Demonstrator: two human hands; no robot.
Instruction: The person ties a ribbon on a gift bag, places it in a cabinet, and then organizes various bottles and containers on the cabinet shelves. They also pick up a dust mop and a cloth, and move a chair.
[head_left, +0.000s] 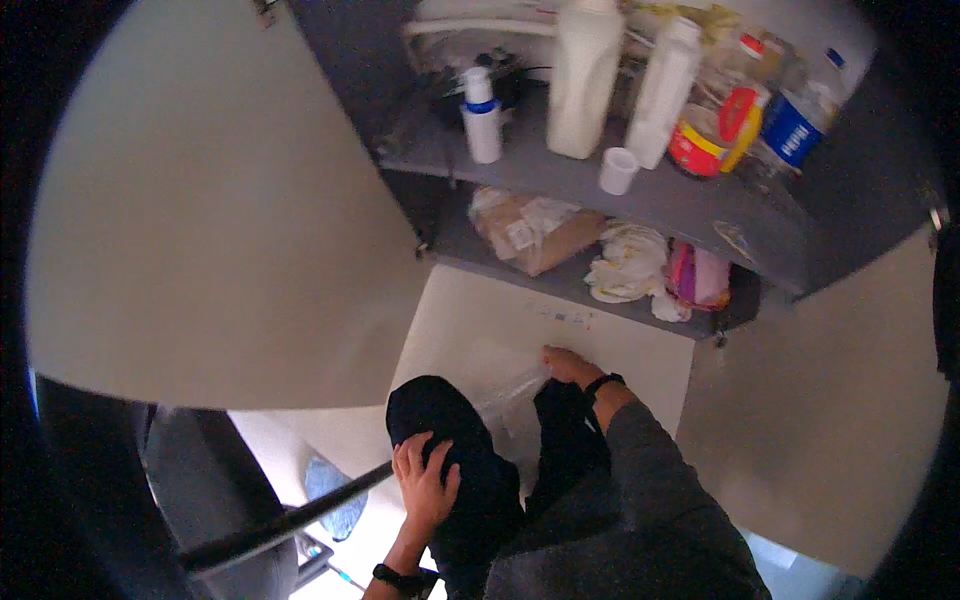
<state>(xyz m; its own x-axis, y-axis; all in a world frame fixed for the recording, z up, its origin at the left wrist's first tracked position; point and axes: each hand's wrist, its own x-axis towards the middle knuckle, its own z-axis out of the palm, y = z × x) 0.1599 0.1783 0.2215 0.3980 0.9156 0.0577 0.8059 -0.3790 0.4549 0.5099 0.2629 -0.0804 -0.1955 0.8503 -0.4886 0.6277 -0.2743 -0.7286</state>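
My left hand lies with spread fingers on the knee of my dark trousers, holding nothing. My right hand is by my other knee, its fingers closed on a clear plastic bag that hangs down between my legs. In front of me stands an open cabinet with a grey shelf. On it are a white pump bottle, two tall whitish plastic bottles, a small white cup and soft drink bottles.
Pale cabinet doors flank me on both sides. The lower shelf holds a brown package in clear plastic, a crumpled white bag and a pink bag. At lower left are a dark chair, a black bar and a blue item.
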